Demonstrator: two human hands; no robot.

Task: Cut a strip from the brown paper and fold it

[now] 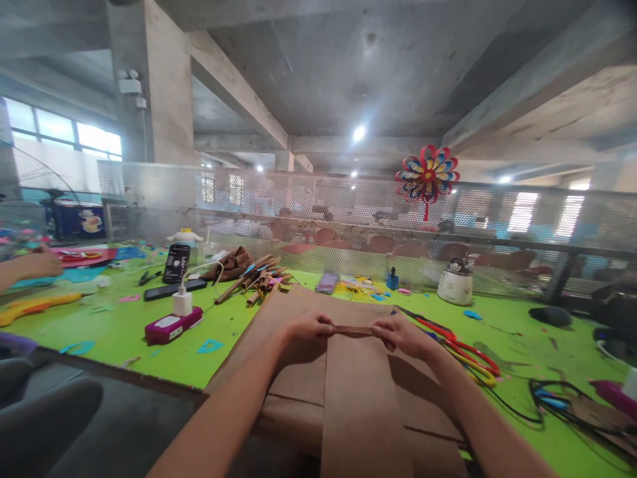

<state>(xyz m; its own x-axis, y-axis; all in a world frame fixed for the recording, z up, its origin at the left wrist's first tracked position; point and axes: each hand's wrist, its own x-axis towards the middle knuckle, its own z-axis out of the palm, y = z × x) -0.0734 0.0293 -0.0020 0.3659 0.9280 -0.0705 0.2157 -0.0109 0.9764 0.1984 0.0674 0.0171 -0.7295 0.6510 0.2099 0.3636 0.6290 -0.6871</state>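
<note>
Pinching brown paper (355, 392), cluttered green tabletop (124, 355), mesh partition (328, 199), concrete ceiling (318, 73)

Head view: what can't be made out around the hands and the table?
In the head view:
Folded brown edge: both ends, hidden by the left hand and right hand.
Brown paper strip: near end, cut off by the bottom edge.
Upright phone: screen text, too small.
Lilac item: blurred by pixelation.

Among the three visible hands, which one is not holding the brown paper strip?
The co-worker's hand, at the far left; the wearer's left hand and right hand both pinch the brown paper strip.
</note>
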